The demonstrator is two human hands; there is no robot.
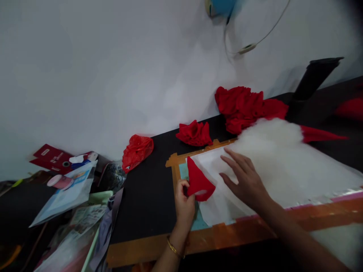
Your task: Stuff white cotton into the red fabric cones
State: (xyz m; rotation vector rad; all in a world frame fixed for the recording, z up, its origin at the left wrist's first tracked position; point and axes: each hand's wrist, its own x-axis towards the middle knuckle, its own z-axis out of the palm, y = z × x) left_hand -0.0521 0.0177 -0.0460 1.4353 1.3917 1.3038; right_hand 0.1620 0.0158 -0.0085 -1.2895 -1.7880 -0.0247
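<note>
My left hand (185,202) pinches the lower left edge of a small red cone-shaped fabric piece (197,180), like a little pointed hat, its tip upward. A bit of white shows at its lower opening. Fingers apart and nothing in them, my right hand (245,179) hovers over the white sheet (211,211), to the right of the red cone. Just beyond the right hand lies a large heap of fluffy white stuffing (272,151). Another red pointed piece (320,134) sticks out from behind the stuffing.
Red fabric piles (246,107) and a smaller red bunch (195,133) lie along the wall. A red plastic bag (137,151) sits at the table's back left corner. Brown tape (159,247) edges the table. At left are a green bin (102,196) and a thread spool (60,181).
</note>
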